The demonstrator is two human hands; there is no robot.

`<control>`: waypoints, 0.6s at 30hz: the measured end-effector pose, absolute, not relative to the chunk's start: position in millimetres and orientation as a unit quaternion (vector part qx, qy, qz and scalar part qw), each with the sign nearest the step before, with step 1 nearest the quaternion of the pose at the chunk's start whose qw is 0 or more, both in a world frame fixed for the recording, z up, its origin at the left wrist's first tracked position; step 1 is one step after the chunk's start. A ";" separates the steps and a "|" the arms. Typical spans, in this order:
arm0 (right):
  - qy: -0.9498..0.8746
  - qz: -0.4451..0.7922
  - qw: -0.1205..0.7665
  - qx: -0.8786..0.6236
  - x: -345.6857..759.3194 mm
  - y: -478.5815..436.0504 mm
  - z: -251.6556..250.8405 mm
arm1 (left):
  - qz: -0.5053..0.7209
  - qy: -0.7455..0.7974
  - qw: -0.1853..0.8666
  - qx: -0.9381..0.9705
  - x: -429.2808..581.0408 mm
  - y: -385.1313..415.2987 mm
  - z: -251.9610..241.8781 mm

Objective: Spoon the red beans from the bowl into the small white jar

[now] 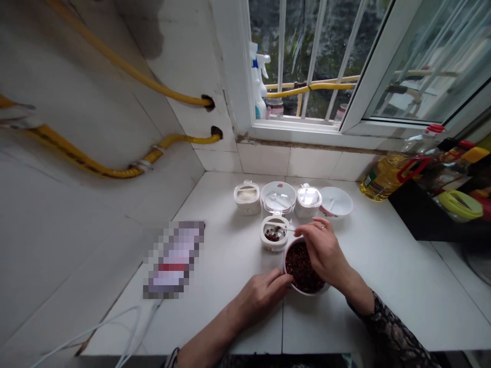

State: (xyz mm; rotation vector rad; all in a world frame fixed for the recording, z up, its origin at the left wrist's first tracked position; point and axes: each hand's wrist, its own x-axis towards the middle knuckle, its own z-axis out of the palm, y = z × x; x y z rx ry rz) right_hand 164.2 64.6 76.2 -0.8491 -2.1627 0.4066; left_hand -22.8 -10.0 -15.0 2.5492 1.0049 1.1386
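My left hand (267,295) grips the near left rim of a bowl (306,269) filled with dark red, dried-looking flakes or peppercorns. Above that bowl, my right hand (321,251) pinches the handle of a small white spoon (284,228). The spoon reaches over an open white seasoning jar (274,240), which has some of the same dark red bits inside. The jar stands just beyond the bowl, on its left. Its clear lid is tipped up at the back. My right fingers partly cover the bowl's far side.
Behind stand a jar of pale powder (247,199), a white bowl with a clear lining (279,198), another lidded jar (308,202) and a white bowl (336,203). An oil bottle (378,176) and a black rack (414,209) are at right. A blurred-out object (174,260) lies left.
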 end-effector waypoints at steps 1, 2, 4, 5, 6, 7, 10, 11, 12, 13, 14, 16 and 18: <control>-0.866 0.140 0.367 -0.310 163.2 64.9 75.7 | 0.381 0.339 0.084 0.856 -22.7 -10.1 -15.6; -0.873 0.131 0.361 -0.300 163.6 65.2 75.7 | 0.379 0.341 0.083 0.856 -22.6 -10.2 -16.1; -0.866 0.132 0.373 -0.305 168.3 65.4 77.6 | 0.376 0.343 0.083 0.857 -22.4 -10.4 -16.9; -0.857 0.136 0.386 -0.313 172.4 65.3 79.3 | 0.376 0.342 0.084 0.857 -22.4 -10.4 -17.1; -0.847 0.140 0.399 -0.322 177.4 65.3 81.0 | 0.377 0.341 0.084 0.857 -22.3 -10.3 -17.1; -0.838 0.144 0.410 -0.330 183.0 65.2 82.4 | 0.378 0.340 0.082 0.857 -22.3 -10.1 -17.0; -0.829 0.151 0.414 -0.345 199.0 65.9 81.9 | 0.383 0.338 0.077 0.856 -22.5 -9.2 -16.5; -0.830 0.150 0.408 -0.349 202.9 66.2 79.8 | 0.384 0.337 0.076 0.856 -22.6 -8.9 -16.4; -0.833 0.149 0.398 -0.353 205.7 66.4 77.0 | 0.384 0.337 0.078 0.856 -22.7 -8.6 -16.5; -0.837 0.148 0.387 -0.358 207.3 66.4 73.6 | 0.384 0.335 0.080 0.856 -22.8 -8.4 -16.6; -0.840 0.151 0.375 -0.362 207.8 66.3 69.8 | 0.384 0.334 0.083 0.857 -22.8 -8.2 -16.8; -0.845 0.173 0.349 -0.366 206.3 65.4 62.6 | 0.386 0.334 0.085 0.856 -22.8 -8.0 -17.3; -0.843 0.207 0.331 -0.370 203.7 64.4 57.3 | 0.390 0.334 0.081 0.854 -22.8 -8.1 -17.6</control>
